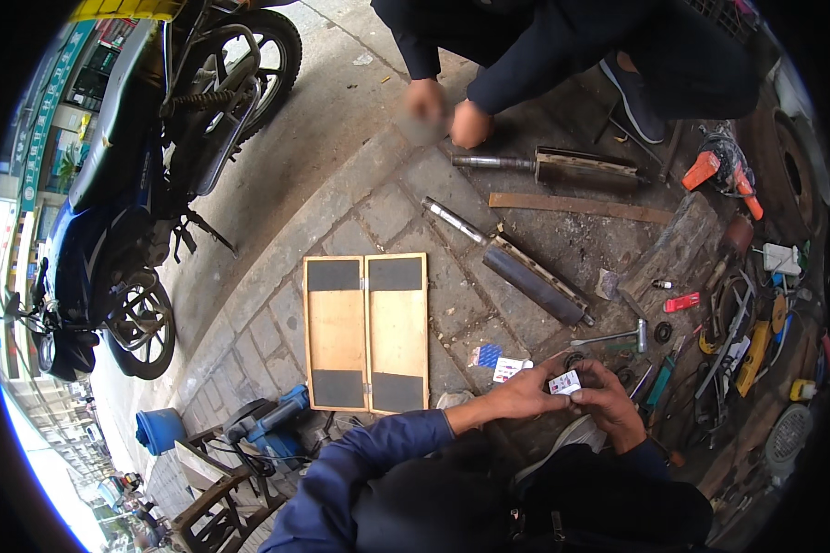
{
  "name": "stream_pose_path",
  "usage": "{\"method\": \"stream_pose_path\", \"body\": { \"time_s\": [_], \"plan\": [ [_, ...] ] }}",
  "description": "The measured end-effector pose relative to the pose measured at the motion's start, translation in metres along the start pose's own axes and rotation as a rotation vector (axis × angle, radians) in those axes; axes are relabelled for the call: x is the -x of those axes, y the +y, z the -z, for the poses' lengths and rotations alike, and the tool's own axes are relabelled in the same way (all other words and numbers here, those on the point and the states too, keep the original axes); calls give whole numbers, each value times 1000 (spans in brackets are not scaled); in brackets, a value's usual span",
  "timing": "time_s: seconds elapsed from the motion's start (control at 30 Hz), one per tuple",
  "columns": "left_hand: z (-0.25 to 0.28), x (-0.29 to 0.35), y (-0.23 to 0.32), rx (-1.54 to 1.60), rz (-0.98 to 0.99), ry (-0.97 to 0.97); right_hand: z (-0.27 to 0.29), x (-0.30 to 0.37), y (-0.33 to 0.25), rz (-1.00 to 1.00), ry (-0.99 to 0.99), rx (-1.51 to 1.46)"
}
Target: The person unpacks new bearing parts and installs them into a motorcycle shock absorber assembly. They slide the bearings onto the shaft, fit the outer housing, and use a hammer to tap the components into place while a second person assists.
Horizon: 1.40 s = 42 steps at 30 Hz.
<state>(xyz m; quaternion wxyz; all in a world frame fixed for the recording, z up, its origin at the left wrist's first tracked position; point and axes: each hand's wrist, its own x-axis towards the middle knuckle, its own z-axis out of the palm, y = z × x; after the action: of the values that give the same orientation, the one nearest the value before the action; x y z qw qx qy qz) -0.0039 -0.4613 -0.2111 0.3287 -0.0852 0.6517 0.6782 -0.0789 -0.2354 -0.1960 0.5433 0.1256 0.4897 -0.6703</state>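
A small white box [565, 382] with dark printing sits between my two hands, in front of my body. My left hand [526, 393] comes in from the left in a blue sleeve and grips the box's left side. On the opposite side, my right hand [609, 402] has thumb and fingers closed on the same box. Just beyond my left hand, a white printed packet [511, 370] and a blue one [486, 355] lie on the paving. A metal socket wrench [641, 335] rests past my right hand, beside a black ring [662, 331].
Two metal rollers with shafts [537, 278] [586, 170] lie ahead, near a crouching co-worker's hands [471, 124]. A hinged wooden board [337, 332] is left of centre. Scattered tools, including a yellow-handled one [752, 358], cover the right. A motorcycle [111, 175] stands far left.
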Motion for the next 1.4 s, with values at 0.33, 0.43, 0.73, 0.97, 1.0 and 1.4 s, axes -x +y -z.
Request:
{"method": "stream_pose_path", "body": {
  "time_s": [0.33, 0.43, 0.73, 0.97, 1.0, 1.4],
  "plan": [
    [6, 2, 3, -44, 21, -24, 1, 0, -1, -32, -18, -16],
    [5, 3, 0, -37, -3, 5, 1, 0, -1, -40, -10, -11],
    [6, 2, 3, -106, -5, -13, 4, -1, 4, 21, -10, 46],
    [5, -3, 1, -81, 11, -122, -2, 5, -4, 41, -11, 166],
    [5, -2, 1, -106, -8, -133, -3, 7, -6, 37, -4, 197],
    [21, 1, 27, -261, -16, -180, 17, 5, -10, 102, -125, 379]
  ]
}}
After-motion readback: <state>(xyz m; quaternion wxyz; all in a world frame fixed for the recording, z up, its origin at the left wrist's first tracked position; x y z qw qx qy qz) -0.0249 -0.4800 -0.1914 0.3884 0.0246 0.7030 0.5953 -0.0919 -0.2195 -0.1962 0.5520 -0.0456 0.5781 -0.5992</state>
